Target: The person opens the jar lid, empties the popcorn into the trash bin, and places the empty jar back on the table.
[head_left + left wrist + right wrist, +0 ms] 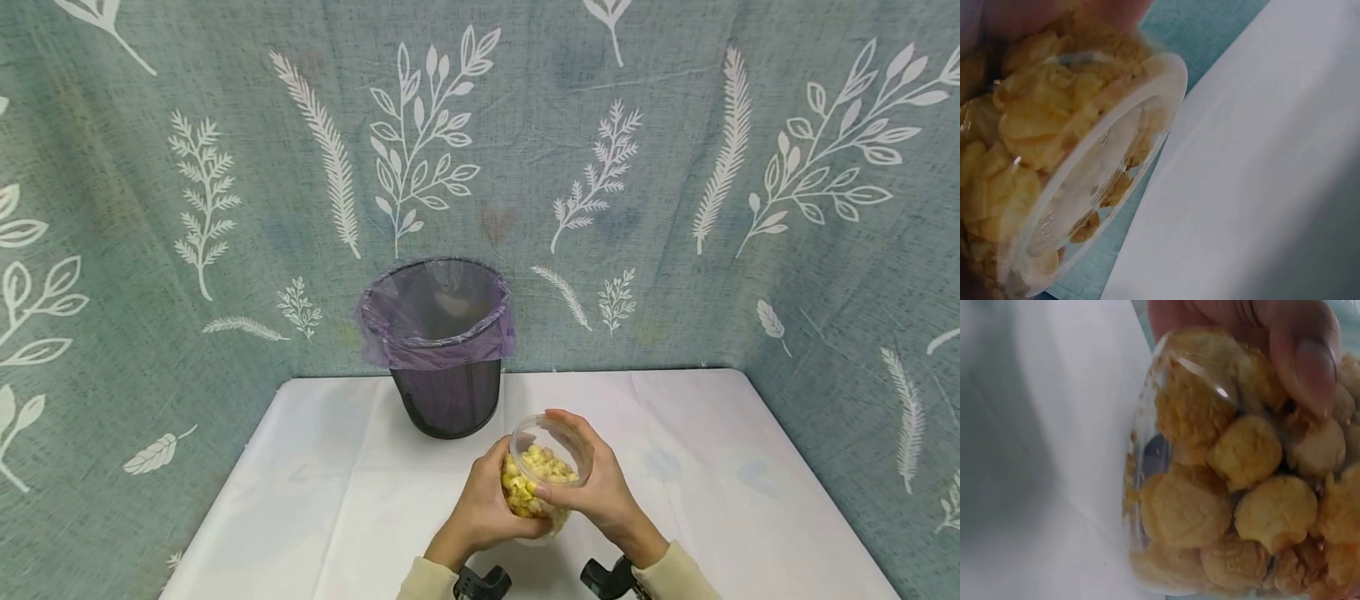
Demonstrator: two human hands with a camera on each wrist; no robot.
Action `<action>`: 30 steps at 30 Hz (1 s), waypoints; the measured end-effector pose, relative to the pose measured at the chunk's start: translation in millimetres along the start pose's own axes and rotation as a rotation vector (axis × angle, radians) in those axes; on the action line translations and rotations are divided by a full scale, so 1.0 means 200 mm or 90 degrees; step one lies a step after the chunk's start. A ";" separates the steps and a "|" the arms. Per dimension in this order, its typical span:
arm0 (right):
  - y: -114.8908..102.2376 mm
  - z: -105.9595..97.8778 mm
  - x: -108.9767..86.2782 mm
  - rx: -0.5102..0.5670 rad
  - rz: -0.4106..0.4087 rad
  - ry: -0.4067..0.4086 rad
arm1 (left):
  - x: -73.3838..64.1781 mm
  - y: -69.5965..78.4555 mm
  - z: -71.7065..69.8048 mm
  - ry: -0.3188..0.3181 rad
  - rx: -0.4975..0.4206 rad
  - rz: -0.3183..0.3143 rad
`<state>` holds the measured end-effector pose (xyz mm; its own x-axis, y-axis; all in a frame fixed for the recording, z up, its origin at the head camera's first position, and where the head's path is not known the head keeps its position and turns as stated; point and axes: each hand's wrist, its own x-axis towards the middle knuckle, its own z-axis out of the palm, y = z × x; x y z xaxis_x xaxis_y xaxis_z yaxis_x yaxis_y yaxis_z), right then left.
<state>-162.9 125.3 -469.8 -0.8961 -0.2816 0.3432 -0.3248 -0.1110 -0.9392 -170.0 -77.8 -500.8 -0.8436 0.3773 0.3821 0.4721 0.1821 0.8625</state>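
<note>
A clear plastic jar [543, 468] of yellow caramel-coated popcorn [520, 490] is held between both hands over the front of the table, tilted, with its round top toward the head camera. My left hand [480, 504] grips the jar's left side low down, thumb across the front. Higher up, my right hand [606, 490] wraps the right side near the rim, its thumb lying across the front. In the left wrist view, the jar's round clear base [1100, 175] appears beside popcorn. The right wrist view shows a thumb [1313, 372] against the wall over round popcorn pieces [1247, 453].
A black bin [450, 400] lined with a translucent purple bag [442, 354] stands at the back of the white-covered table [360, 500], left of the jar. Behind and on both sides hangs a green leaf-patterned cloth [510, 167].
</note>
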 end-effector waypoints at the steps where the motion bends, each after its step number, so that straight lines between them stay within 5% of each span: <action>1: 0.00 0.00 0.00 0.001 -0.003 -0.007 | 0.00 0.00 0.00 -0.007 -0.010 -0.001; 17: 0.00 -0.10 0.02 0.081 -0.042 -0.169 | 0.00 0.02 -0.02 -0.111 -0.135 -0.038; 21: 0.02 -0.10 0.02 0.068 -0.041 -0.137 | -0.01 0.01 -0.02 -0.061 -0.097 -0.041; 26: 0.03 -0.06 0.00 -0.012 -0.024 -0.027 | -0.01 0.00 0.01 0.057 0.003 -0.054; 30: 0.02 0.00 0.01 -0.079 0.005 0.037 | -0.01 0.00 0.04 0.112 0.046 -0.065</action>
<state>-165.4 123.9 -473.6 -0.9139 -0.2255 0.3374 -0.3488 0.0114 -0.9371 -165.8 -71.3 -503.5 -0.9169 0.1896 0.3512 0.3933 0.2789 0.8761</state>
